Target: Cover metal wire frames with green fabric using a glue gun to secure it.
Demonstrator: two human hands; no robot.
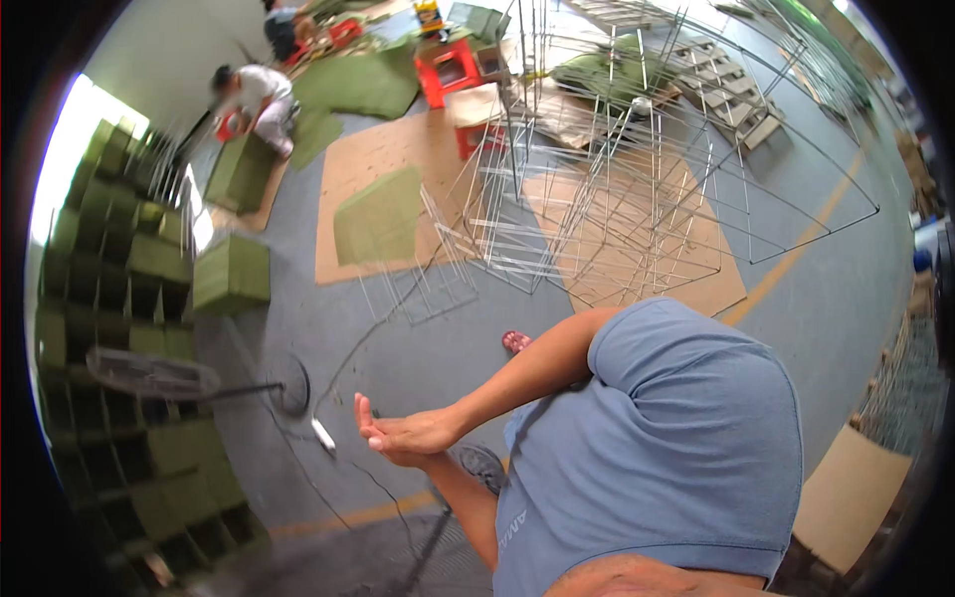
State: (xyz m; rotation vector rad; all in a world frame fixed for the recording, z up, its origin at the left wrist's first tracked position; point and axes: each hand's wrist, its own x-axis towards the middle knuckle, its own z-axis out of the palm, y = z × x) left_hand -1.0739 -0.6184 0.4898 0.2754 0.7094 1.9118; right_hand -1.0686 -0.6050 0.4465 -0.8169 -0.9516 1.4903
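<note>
My right arm reaches across from the grey-blue shirt, and my right hand (430, 432) meets my left hand (400, 457) in front of me. The two overlap at the palms and wrists. Some fingertips stretch out and point up, apart from one another, with no object seen between them. Most of my left hand's fingers are hidden by the right one. Below the hands, on the grey floor, lies a white power strip (323, 435) with dark cords running from it.
A standing fan (154, 374) leans into view at left, before stacked green boxes (159, 264). Metal wire frames (597, 214) pile on cardboard (343, 214). Red stools (445, 72) stand beyond. Two people work at far left, one (261, 104) beside a green box (242, 171).
</note>
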